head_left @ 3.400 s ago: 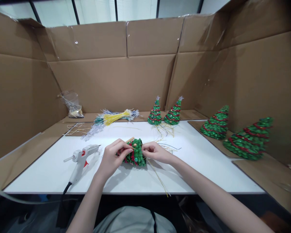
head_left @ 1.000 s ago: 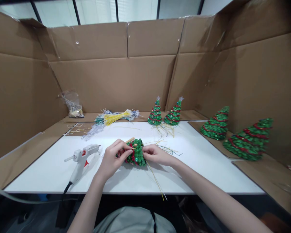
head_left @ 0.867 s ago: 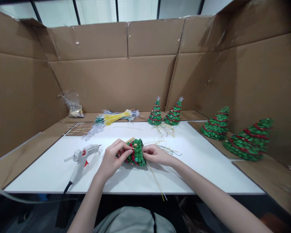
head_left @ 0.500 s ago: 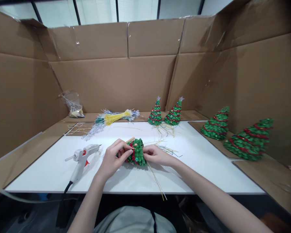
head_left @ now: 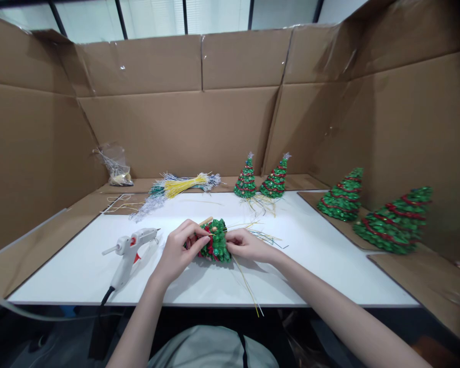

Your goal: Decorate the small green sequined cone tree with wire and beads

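A small green beaded Christmas tree [head_left: 219,244] with red garland lies on its side on the white tabletop [head_left: 291,281]. My left hand [head_left: 186,248] closes around its left part, thumb and forefinger tips meeting by the red garland, where a thin yellowish strand shows. The left fingers hide much of that end. At the tree's right edge, my right hand [head_left: 247,244] is closed, with its fingertips pressed against the green beads. Thin yellow and white wires [head_left: 249,286] trail from beneath it toward the table's front edge. Behind it, a tan stick [head_left: 206,221] shows partly.
A white glue gun [head_left: 128,255] lies at left. Behind are bundled wire stems [head_left: 184,185] and a clear bag [head_left: 117,166]. Two star-topped trees [head_left: 245,179] stand at the back, two larger trees [head_left: 396,222] at right. Cardboard walls [head_left: 176,122] enclose the table. Loose wires [head_left: 268,237] lie rightward.
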{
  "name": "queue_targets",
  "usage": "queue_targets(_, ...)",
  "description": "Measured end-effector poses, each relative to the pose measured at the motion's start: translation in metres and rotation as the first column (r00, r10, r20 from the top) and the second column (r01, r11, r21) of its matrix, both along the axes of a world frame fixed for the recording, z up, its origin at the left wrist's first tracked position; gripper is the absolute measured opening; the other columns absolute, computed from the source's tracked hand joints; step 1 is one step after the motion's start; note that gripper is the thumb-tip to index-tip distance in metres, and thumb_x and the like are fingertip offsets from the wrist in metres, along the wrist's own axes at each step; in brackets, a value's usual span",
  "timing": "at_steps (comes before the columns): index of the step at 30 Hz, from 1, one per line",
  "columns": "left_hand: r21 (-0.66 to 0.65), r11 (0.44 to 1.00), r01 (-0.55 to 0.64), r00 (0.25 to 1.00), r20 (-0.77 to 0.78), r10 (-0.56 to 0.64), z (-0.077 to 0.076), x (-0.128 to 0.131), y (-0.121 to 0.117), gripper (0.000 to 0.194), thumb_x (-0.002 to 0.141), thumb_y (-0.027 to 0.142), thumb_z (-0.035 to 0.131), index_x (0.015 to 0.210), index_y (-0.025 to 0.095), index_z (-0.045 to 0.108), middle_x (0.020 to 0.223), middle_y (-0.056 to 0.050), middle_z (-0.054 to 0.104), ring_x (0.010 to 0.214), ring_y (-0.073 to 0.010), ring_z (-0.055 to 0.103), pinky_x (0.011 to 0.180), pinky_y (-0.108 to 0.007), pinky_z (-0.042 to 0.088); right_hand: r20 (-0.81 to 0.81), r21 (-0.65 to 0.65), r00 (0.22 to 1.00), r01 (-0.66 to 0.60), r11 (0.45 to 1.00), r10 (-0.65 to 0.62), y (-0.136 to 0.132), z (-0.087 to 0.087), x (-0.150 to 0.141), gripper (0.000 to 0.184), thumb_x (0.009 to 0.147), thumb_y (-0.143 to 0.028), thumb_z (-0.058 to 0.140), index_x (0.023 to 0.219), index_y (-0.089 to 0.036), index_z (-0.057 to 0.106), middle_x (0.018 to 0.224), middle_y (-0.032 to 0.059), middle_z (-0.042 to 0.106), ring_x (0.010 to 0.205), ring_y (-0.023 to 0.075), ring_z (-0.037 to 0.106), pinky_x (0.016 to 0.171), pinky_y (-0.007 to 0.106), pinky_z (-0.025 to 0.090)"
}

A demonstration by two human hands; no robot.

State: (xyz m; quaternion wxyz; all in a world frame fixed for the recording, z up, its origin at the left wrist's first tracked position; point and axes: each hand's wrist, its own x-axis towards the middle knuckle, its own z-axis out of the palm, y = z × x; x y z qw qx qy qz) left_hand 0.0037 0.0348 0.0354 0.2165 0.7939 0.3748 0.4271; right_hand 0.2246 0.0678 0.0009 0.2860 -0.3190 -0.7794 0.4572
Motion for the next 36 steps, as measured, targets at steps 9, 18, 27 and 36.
queue_targets(9,-0.004,1.0,0.002,1.0,-0.008,-0.002,-0.0001,-0.0002,0.0,0.014,0.089,0.028,0.054,0.086,0.018,0.064,0.083,-0.003,0.057,0.065,-0.0115,0.052,0.06,-0.023,0.041,-0.003,0.005,1.0,-0.018,1.0,0.018,-0.0002,0.001,0.0004,0.019,0.08,-0.026,0.051,0.07,-0.012,0.059,0.059,-0.0026,0.043,0.056,0.0099,0.036,0.053,0.022,0.03)
queue_targets(18,-0.011,1.0,-0.001,1.0,-0.006,0.001,-0.0016,-0.001,0.0007,0.013,0.089,0.027,0.055,0.087,0.018,0.064,0.084,-0.002,0.056,0.065,-0.0108,0.05,0.061,-0.023,0.04,0.03,0.019,0.999,-0.013,1.0,0.013,-0.0005,0.0013,-0.0004,0.021,0.082,-0.027,0.051,0.071,-0.012,0.059,0.06,-0.0021,0.044,0.057,0.0101,0.036,0.053,0.022,0.03)
queue_targets(27,-0.02,1.0,-0.006,1.0,-0.004,0.006,-0.0027,-0.0006,0.0004,0.014,0.089,0.028,0.055,0.087,0.018,0.064,0.084,-0.002,0.056,0.064,-0.0106,0.05,0.06,-0.023,0.04,0.055,0.028,0.998,-0.014,1.0,0.012,-0.0034,0.005,0.0001,0.021,0.082,-0.027,0.05,0.068,-0.013,0.057,0.059,-0.0028,0.042,0.056,0.0098,0.035,0.053,0.022,0.03)
queue_targets(36,-0.019,1.0,-0.006,1.0,-0.007,0.006,-0.0035,-0.0015,0.0001,0.014,0.089,0.029,0.055,0.088,0.018,0.064,0.083,-0.002,0.055,0.065,-0.0107,0.05,0.06,-0.023,0.039,0.065,0.048,0.998,-0.019,0.999,0.016,-0.0033,0.0036,-0.0002,0.02,0.083,-0.024,0.047,0.068,-0.013,0.055,0.06,-0.0033,0.038,0.057,0.0095,0.033,0.053,0.022,0.028)
